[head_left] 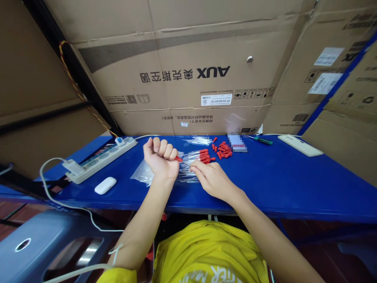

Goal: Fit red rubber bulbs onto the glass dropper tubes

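My left hand (161, 159) is closed with its fingers curled round a red rubber bulb (178, 159), whose end shows past the fingers. My right hand (213, 177) pinches a thin glass tube (186, 163) that meets this bulb. Just beyond my hands lie several glass droppers with red bulbs (204, 156) in a row, partly hidden by my hands. A clear plastic bag (142, 173) lies beside my left wrist. Loose red bulbs (224, 149) form a heap farther right. Bare glass tubes (198, 140) are piled at the back.
On the blue table (265, 177) are a power strip (101, 159), a white earbud case (105, 185), a green-handled screwdriver (263, 140), a blurred phone-like item (238, 142) and a long white plastic bar (299, 145). Cardboard (182, 47) walls the back. A grey-blue stool (50, 239) stands lower left.
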### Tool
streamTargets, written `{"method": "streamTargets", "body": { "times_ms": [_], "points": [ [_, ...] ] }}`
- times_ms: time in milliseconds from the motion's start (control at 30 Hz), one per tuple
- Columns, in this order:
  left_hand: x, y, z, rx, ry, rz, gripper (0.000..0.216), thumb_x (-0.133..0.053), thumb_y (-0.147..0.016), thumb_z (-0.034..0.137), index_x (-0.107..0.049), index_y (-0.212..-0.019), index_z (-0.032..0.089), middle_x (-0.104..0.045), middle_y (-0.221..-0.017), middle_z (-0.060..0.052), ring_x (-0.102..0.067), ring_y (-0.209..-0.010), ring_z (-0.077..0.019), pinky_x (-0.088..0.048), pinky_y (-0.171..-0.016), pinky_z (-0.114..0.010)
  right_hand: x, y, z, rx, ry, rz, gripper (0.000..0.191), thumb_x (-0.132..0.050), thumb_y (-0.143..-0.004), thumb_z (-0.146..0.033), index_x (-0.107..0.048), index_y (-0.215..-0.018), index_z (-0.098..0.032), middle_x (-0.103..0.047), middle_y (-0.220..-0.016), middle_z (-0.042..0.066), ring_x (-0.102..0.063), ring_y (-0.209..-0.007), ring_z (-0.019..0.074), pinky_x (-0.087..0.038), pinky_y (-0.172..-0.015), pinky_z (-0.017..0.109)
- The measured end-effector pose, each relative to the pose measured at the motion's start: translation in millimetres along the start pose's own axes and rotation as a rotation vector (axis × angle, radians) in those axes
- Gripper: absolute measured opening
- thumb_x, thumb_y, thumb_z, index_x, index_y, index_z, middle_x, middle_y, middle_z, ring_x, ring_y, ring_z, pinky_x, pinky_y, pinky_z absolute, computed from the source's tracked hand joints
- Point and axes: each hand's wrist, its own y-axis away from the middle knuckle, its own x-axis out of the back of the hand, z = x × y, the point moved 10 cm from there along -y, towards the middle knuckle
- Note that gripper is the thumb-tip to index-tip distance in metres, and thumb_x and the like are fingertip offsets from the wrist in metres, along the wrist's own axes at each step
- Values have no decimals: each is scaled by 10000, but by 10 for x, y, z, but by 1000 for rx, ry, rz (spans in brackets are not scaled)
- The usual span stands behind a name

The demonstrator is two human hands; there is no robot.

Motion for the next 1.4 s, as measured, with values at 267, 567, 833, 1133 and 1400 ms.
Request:
{"method": "streamTargets", "body": {
  "times_ms": [267, 567, 833, 1133, 1400],
  "points": [
    [-161, 100, -86, 63, 3, -45, 576, -488, -1097, 372, -176, -638, 216, -111, -522, 90, -81, -400, -71, -135, -383, -235, 5, 7, -8, 34, -78, 14, 237, -400, -1134, -256, -580, -985, -218, -609, -697, 0, -559, -613, 177, -332, -632, 280],
    [-59, 27, -74, 78, 5, 9, 549, -447, -1109, 343, -176, -649, 215, -131, -516, 87, -53, -422, -80, -139, -375, -232, 6, 9, 16, 24, -26, 10, 269, -400, -1136, -288, -581, -951, -217, -537, -650, -12, -522, -592, 172, -297, -624, 290],
    [-121, 92, -95, 54, 2, 1, 572, -499, -1096, 360, -172, -651, 214, -114, -523, 89, -73, -409, -70, -140, -373, -223, 11, 7, -23, 46, -32, 30, 280, -398, -1135, -273, -563, -916, -216, -559, -674, -3, -484, -592, 164, -296, -621, 284],
    [-108, 104, -154, 62, -3, -17, 563, -510, -1098, 360, -206, -646, 217, -139, -532, 88, -97, -413, -75, -171, -380, -221, 4, 6, -30, 51, 8, 35, 282, -387, -1134, -284, -567, -927, -219, -587, -677, 8, -535, -613, 177, -300, -628, 285],
    [-307, 43, 252, -257, -356, -181, 307, -661, -1013, 388, -601, -777, 201, -537, -755, 3, -538, -686, -127, -501, -665, -230, 224, 25, 118, -30, -20, 169, 299, -384, -1139, -320, -619, -980, -225, -613, -682, -2, -582, -593, 174, -322, -634, 282]
  ]
}}
